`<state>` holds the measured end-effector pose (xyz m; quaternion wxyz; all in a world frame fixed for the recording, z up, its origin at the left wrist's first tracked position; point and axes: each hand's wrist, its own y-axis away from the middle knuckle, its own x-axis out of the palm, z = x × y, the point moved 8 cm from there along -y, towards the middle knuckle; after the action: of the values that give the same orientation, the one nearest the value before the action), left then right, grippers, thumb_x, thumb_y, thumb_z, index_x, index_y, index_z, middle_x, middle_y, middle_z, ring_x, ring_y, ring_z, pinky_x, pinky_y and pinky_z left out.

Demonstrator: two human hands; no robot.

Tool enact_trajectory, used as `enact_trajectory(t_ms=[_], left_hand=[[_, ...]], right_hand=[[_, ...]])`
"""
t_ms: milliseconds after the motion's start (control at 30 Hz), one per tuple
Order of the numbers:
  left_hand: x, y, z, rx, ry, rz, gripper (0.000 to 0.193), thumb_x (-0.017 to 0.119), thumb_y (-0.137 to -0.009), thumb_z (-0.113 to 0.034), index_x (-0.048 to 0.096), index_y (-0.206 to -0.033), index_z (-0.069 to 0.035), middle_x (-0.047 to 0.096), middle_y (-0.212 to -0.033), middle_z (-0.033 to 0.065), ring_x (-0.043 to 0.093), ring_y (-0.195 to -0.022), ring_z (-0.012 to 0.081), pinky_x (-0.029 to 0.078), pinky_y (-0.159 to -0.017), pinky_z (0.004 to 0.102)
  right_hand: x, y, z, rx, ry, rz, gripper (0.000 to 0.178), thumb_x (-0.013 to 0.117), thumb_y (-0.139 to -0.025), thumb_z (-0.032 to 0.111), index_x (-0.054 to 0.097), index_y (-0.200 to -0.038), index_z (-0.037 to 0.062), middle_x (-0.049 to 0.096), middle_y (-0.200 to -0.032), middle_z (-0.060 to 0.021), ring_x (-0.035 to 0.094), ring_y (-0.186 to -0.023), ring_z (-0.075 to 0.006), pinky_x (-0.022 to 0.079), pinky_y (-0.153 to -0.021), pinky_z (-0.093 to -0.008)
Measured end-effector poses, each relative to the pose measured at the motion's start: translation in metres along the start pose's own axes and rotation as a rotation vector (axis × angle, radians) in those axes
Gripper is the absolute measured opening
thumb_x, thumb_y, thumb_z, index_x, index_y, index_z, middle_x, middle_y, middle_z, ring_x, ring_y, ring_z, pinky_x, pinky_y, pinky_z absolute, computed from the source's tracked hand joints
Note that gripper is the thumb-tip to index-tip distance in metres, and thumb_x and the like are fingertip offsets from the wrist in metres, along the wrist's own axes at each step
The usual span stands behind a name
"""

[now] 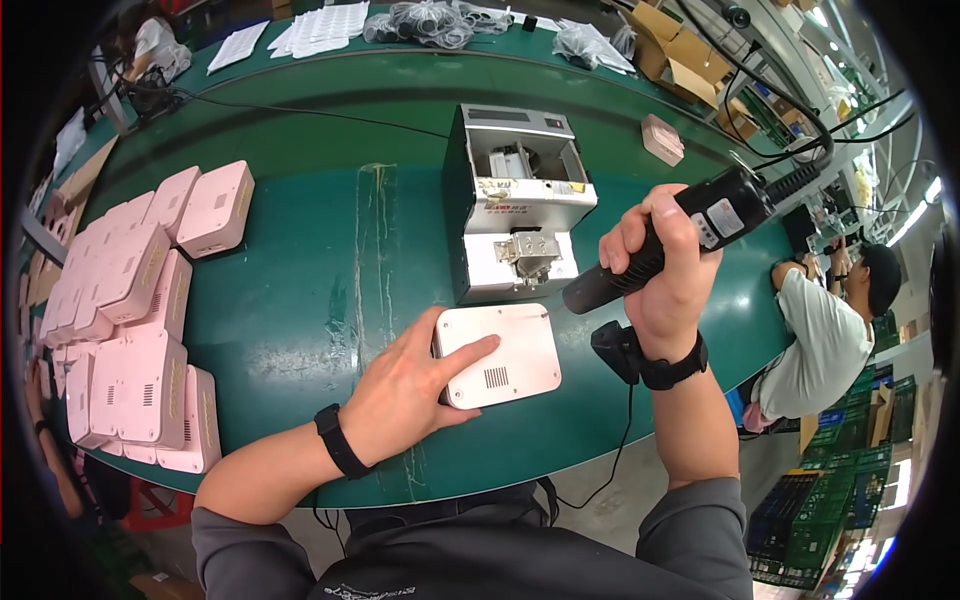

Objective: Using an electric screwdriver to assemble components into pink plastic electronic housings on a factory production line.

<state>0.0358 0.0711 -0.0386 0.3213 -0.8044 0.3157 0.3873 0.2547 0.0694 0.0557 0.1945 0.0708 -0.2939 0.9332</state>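
A pale pink plastic housing point(525, 345) lies on the green bench with its screw-holed, vented side up. My left hand point(400, 385) grips its left side, thumb and index finger spread over the edge and top. In my right hand point(665, 260) is a black electric screwdriver point(720, 215), fingers wrapped round its body. The tool's dark nose points down and left, above the bench just right of the housing's upper corner, apart from it. A grey screw feeder machine point(525, 215) stands directly behind the housing.
Stacked pink housings point(140, 310) fill the bench's left side. Another pink housing point(662, 140) lies at the far right. A cable runs up from the screwdriver. Bagged parts point(430, 22) lie on the far bench. A co-worker point(820, 335) sits at the right, near green crates point(815, 510).
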Motion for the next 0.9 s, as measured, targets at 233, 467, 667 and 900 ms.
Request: enact_trajectory(t_ms=[233, 467, 667, 900], left_hand=[[-0.004, 0.005, -0.004, 0.003, -0.032, -0.004, 0.076, 0.086, -0.065, -0.022, 0.055, -0.134, -0.024, 0.043, -0.128, 0.0199, 0.059, -0.106, 0.0380, 0.054, -0.089, 0.0423], [-0.007, 0.007, -0.003, -0.008, -0.040, 0.010, 0.077, 0.085, -0.065, -0.023, 0.054, -0.135, -0.025, 0.044, -0.126, 0.0190, 0.060, -0.105, 0.0369, 0.054, -0.088, 0.0416], [-0.007, 0.010, 0.000, -0.003, -0.044, 0.006, 0.075, 0.085, -0.066, -0.025, 0.055, -0.135, -0.026, 0.045, -0.126, 0.0191, 0.060, -0.104, 0.0369, 0.054, -0.087, 0.0416], [-0.003, 0.011, 0.003, -0.010, -0.045, -0.009, 0.072, 0.084, -0.067, -0.028, 0.056, -0.134, -0.027, 0.046, -0.128, 0.0208, 0.062, -0.099, 0.0390, 0.055, -0.084, 0.0425]], right_hand=[[0.023, -0.016, 0.040, -0.136, -0.065, 0.016, 0.019, 0.055, -0.093, 0.023, 0.052, -0.091, 0.0044, 0.050, -0.064, -0.0057, 0.049, -0.049, -0.0160, 0.043, -0.051, -0.0341], [0.039, -0.026, 0.026, -0.073, 0.049, 0.037, 0.022, 0.055, -0.093, 0.026, 0.052, -0.090, 0.0047, 0.050, -0.062, -0.0051, 0.049, -0.048, -0.0157, 0.043, -0.051, -0.0331], [0.047, -0.004, 0.027, -0.045, -0.064, 0.071, 0.021, 0.056, -0.092, 0.026, 0.052, -0.090, 0.0048, 0.050, -0.062, -0.0056, 0.049, -0.048, -0.0160, 0.043, -0.050, -0.0336], [0.057, 0.003, 0.010, -0.011, -0.038, 0.108, 0.022, 0.057, -0.091, 0.025, 0.050, -0.090, 0.0045, 0.049, -0.062, -0.0062, 0.048, -0.047, -0.0166, 0.043, -0.050, -0.0337]])
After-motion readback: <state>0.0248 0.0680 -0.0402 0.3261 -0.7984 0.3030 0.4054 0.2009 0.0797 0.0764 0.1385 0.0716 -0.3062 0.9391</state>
